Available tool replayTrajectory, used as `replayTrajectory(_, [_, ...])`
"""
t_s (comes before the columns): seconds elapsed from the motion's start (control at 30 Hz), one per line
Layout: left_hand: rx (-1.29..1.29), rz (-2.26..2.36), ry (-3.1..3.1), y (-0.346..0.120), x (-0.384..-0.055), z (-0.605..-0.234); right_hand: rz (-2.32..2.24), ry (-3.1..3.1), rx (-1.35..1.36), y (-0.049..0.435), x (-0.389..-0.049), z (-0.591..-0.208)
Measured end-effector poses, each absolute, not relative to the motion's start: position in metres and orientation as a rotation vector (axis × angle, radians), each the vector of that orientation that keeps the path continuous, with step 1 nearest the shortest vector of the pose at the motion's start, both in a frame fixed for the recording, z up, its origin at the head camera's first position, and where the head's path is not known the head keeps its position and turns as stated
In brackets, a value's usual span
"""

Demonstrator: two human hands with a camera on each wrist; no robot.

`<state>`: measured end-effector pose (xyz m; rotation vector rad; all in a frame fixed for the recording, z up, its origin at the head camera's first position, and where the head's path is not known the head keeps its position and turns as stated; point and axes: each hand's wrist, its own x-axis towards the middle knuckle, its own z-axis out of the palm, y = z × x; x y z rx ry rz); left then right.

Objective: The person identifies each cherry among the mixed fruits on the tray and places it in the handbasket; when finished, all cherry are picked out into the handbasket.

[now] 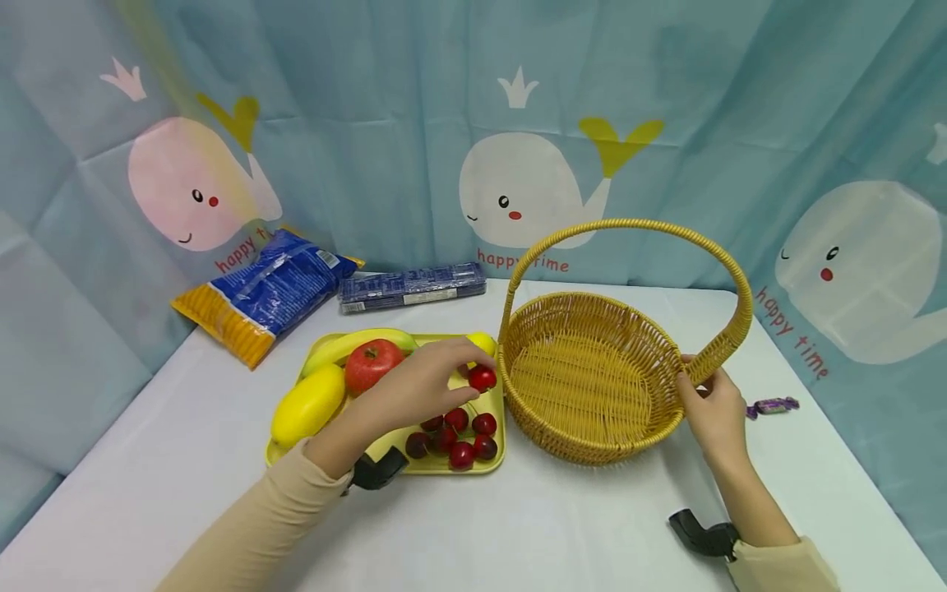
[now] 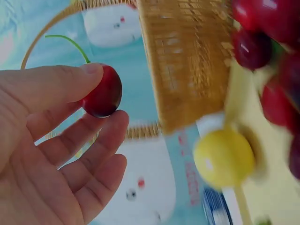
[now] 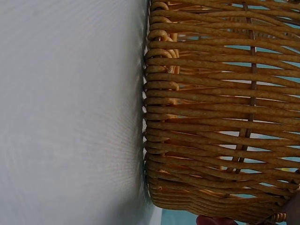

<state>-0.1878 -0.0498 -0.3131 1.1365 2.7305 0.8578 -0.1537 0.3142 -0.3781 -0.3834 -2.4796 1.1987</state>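
1. On the curtain [image 1: 370, 164]: "happy time" in red, repeated beside the whales. Blue-and-orange bag [image 1: 277, 284] and dark blue packet [image 1: 414, 286] both carry barcodes; their small print is too fine to read.
2. Cherry [image 1: 482, 379] is over the right side of the yellow tray [image 1: 490, 404], just left of the basket [image 1: 584, 395] rim. Left wrist view: green stem leaves it toward upper left, curving. Body roundish; long axis hard to tell.
3. Basket sits upright on the white table [image 1: 577, 526], mouth up, handle arching above, feet at left and right rim.
4. Left hand [image 1: 425, 378]: pinches the cherry between thumb and fingertips, remaining fingers loosely bent, apart from it.
5. Right hand [image 1: 716, 411]: grips the basket at the handle's right foot, thumb on the rim.
6. More cherries [image 1: 460, 454] lie piled on the tray.
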Motion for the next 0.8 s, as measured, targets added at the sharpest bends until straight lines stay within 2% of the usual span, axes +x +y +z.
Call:
replayTrajectory(0.2, [1.272,0.767,2.666,0.0,-0.201,-0.311,1.177,-2.477,-0.399,0.312,-0.154,-0.383])
replayTrajectory(0.37, [1.312,0.702,2.631,0.032,-0.214,-0.325,1.187,-2.464,-0.406,0.311,-0.154,-0.382])
replayTrajectory(0.8, [1.323,0.391,2.554,0.069,-0.234,-0.354,1.178,-2.48,-0.402,0.312,-0.155,-0.379])
